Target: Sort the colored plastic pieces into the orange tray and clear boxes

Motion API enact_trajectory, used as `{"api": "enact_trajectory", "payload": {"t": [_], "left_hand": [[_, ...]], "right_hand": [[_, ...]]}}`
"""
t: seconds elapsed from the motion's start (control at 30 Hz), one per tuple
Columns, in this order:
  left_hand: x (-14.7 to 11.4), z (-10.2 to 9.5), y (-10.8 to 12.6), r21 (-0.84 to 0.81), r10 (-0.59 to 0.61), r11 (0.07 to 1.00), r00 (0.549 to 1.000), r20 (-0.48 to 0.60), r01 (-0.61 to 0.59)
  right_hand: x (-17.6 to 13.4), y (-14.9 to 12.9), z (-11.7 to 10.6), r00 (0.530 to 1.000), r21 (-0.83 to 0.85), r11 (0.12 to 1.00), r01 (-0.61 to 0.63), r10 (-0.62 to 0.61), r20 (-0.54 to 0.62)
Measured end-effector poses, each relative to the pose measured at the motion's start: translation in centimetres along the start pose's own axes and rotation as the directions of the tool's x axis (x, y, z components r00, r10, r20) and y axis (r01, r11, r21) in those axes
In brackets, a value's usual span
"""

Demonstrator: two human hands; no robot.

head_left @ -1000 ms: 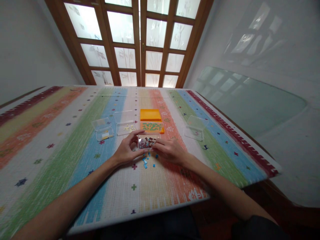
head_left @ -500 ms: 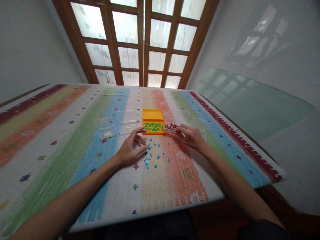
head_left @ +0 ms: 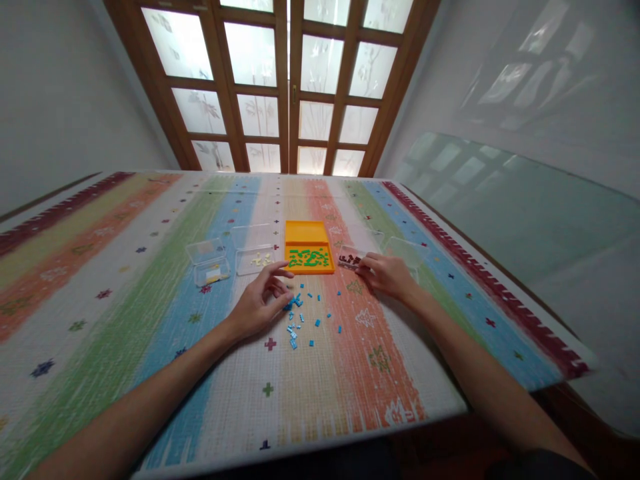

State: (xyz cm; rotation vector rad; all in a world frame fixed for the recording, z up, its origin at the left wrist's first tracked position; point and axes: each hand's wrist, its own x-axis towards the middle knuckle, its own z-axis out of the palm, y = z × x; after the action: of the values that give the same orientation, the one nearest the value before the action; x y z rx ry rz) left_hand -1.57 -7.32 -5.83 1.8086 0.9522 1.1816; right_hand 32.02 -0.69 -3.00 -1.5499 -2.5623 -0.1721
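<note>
My left hand (head_left: 261,299) hovers or rests at the left of a scatter of small blue toy bricks (head_left: 318,323), its fingers curved and apart with nothing visible in them. My right hand (head_left: 385,275) pinches the near right edge of a clear plastic box (head_left: 343,265) that holds dark brown bricks (head_left: 349,259). Its fingertips are partly hidden behind the hand. Between the two hands, a bit farther away, an orange-yellow box (head_left: 310,271) lies with its lid back and green bricks (head_left: 313,257) inside.
Left of the orange-yellow box sits a clear box (head_left: 241,272) with cream-coloured pieces. Farther left is another clear box (head_left: 199,279) with a few pale and yellow pieces. Behind my right hand lies a further clear container (head_left: 407,248). A striped cloth (head_left: 320,387) covers the table.
The clear box with brown bricks has shifted slightly right with my right hand, leaving a gap beside the orange-yellow box. My left hand stays almost in place. The view has tilted slightly.
</note>
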Motion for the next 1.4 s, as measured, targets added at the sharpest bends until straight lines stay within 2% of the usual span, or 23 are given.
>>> {"api": "enact_trajectory", "payload": {"t": [0.43, 0.67, 0.8, 0.9, 1.03, 1.1, 1.17, 1.3, 1.4], "left_hand": [[0.1, -0.3, 0.7, 0.036, -0.091, 0.995, 0.996, 0.011, 0.09], [0.3, -0.4, 0.9, 0.132, -0.135, 0.981, 0.99, -0.05, 0.141], [0.5, -0.5, 1.3, 0.236, -0.16, 0.959, 0.987, 0.002, 0.155], [0.7, -0.6, 1.6, 0.302, -0.174, 0.942, 0.983, 0.064, 0.147], [0.8, -0.6, 1.6, 0.324, -0.181, 0.935, 0.98, 0.085, 0.144], [0.9, -0.6, 1.5, 0.327, -0.172, 0.936, 0.981, 0.095, 0.132], [0.9, -0.6, 1.5, 0.326, -0.157, 0.938, 0.983, 0.096, 0.118], [0.9, -0.5, 1.4, 0.31, -0.148, 0.944, 0.985, 0.093, 0.113], [0.9, -0.5, 1.4, 0.289, -0.159, 0.949, 0.982, 0.102, 0.123]], "right_hand": [[-0.9, 1.1, 0.6, 0.999, 0.023, 0.999, 0.049, -0.049, -0.017], [-0.8, 0.8, 0.9, 0.997, 0.018, 0.997, 0.071, -0.071, -0.009], [-0.8, 0.7, 1.1, 0.997, 0.012, 0.997, 0.077, -0.077, -0.007], [-1.1, 0.9, 0.6, 0.994, 0.053, 0.994, 0.097, -0.094, -0.059], [-2.0, 1.9, -1.4, 0.986, 0.141, 0.985, 0.098, -0.077, -0.148], [-2.6, 2.7, -2.3, 0.992, 0.174, 0.983, 0.065, -0.044, -0.118], [-3.4, 3.4, -2.9, 0.999, 0.178, 0.984, 0.005, 0.002, -0.038], [-4.6, 4.5, -3.1, 0.987, 0.147, 0.983, -0.111, 0.092, 0.131], [-4.9, 4.6, -3.1, 0.976, 0.122, 0.98, -0.156, 0.134, 0.174]]}}
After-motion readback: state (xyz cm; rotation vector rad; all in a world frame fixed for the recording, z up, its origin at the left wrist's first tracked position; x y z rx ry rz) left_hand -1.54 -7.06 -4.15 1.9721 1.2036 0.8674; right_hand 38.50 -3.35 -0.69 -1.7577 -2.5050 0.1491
